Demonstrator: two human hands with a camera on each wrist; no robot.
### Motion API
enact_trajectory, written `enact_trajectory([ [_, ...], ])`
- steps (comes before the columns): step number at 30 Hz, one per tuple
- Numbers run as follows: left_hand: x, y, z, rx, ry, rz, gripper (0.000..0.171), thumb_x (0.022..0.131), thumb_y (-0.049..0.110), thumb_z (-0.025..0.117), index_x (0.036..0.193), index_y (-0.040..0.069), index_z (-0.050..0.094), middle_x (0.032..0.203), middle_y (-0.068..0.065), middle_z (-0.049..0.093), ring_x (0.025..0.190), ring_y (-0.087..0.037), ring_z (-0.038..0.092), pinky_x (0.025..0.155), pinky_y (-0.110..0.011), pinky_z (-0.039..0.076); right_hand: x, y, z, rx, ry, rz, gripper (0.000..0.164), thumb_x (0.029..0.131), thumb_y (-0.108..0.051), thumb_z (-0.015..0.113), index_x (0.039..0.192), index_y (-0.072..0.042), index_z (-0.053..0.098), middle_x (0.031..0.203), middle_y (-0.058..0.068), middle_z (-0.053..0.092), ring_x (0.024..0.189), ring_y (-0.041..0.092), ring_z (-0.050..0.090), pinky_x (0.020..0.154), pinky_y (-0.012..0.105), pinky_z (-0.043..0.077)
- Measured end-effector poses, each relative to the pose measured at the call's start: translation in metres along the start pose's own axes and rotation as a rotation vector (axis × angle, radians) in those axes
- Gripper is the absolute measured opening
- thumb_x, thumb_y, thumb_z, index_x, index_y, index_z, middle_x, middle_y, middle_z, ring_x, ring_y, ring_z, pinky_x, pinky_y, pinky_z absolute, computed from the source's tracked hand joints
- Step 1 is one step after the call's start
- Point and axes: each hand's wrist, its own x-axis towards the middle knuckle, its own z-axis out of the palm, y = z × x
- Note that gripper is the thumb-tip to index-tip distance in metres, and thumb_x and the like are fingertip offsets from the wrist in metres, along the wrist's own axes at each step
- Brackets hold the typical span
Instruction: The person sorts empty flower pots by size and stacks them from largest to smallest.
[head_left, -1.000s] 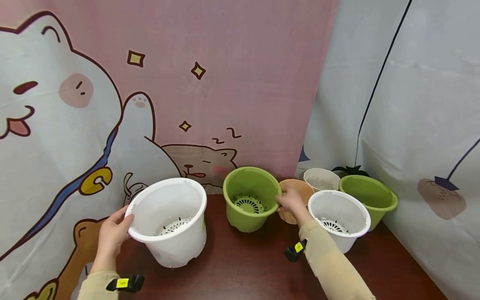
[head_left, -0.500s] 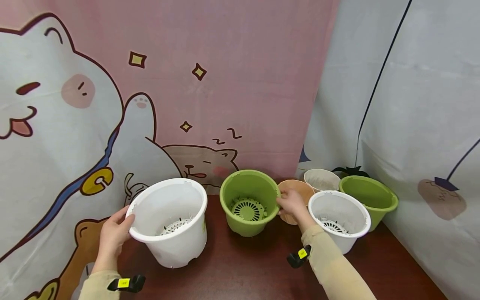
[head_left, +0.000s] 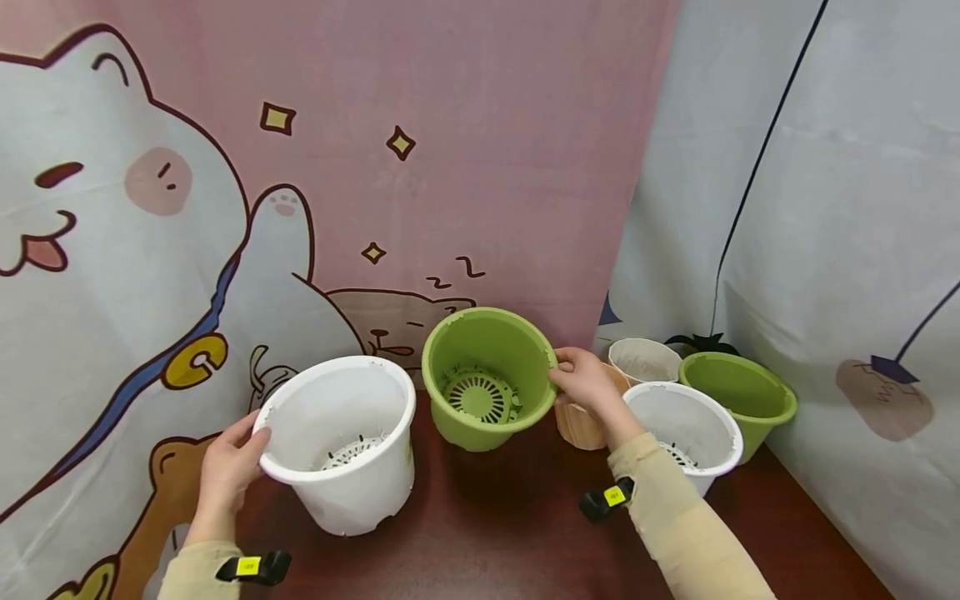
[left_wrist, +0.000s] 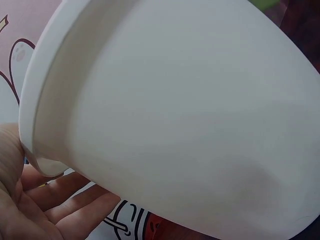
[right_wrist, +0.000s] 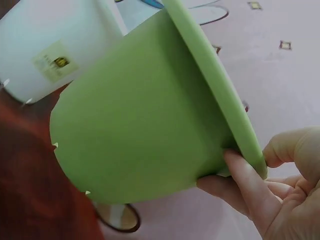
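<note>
In the head view my left hand grips the rim of a large white flowerpot at its left side. The left wrist view shows the thumb at the rim and fingers below the outer wall of the white flowerpot. My right hand pinches the right rim of a green flowerpot, which is raised off the table and tilted so its slotted base shows. In the right wrist view, the fingers lie under the rim of the green flowerpot, with the thumb on the rim's other side.
At the right of the dark red table stand a smaller white pot, another green pot, a wood-coloured pot and a cream pot. Printed cloth walls close off the back and right side.
The green flowerpot has moved left and, after dipping slightly, up, carried by my right hand. My left hand and the large white flowerpot stay nearly where they were.
</note>
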Motion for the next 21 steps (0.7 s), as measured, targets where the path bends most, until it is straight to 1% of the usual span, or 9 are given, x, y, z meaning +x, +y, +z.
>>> enact_trajectory([
  [8,-0.002,0.001,0.001,-0.017,-0.008,-0.001,0.063,0.104,0.037,0.047,0.154,0.002,0.031,0.151,-0.031,0.033,0.12,-0.045,0.052,0.075,-0.032,0.06,0.002,-0.028,-0.005,0.082,-0.023,-0.042,0.046,0.092,0.003,0.049,0.136,0.017,0.044,0.111,0.035,0.064,0.068,0.016,0.067,0.059,0.028,0.059],
  [15,-0.001,0.0,0.002,-0.03,0.0,-0.004,0.062,0.104,0.036,0.047,0.154,0.003,0.032,0.152,-0.03,0.033,0.122,-0.045,0.051,0.075,-0.031,0.059,0.005,-0.046,-0.014,0.084,-0.007,-0.095,0.046,0.093,0.002,0.049,0.136,0.017,0.044,0.115,0.036,0.062,0.066,0.015,0.068,0.059,0.029,0.059],
  [18,-0.001,0.0,0.002,-0.034,0.003,-0.004,0.063,0.104,0.036,0.047,0.154,0.002,0.032,0.152,-0.03,0.033,0.122,-0.045,0.051,0.075,-0.031,0.059,0.007,-0.051,-0.015,0.103,-0.003,-0.114,0.047,0.093,0.002,0.05,0.137,0.018,0.043,0.116,0.037,0.061,0.067,0.013,0.068,0.059,0.027,0.059],
  [21,-0.002,0.0,0.001,-0.031,0.002,-0.004,0.063,0.104,0.037,0.047,0.154,0.002,0.032,0.151,-0.03,0.034,0.122,-0.045,0.051,0.076,-0.032,0.059,0.008,-0.057,-0.015,0.125,0.0,-0.123,0.047,0.093,0.002,0.05,0.137,0.017,0.043,0.116,0.037,0.061,0.067,0.013,0.069,0.06,0.027,0.059],
])
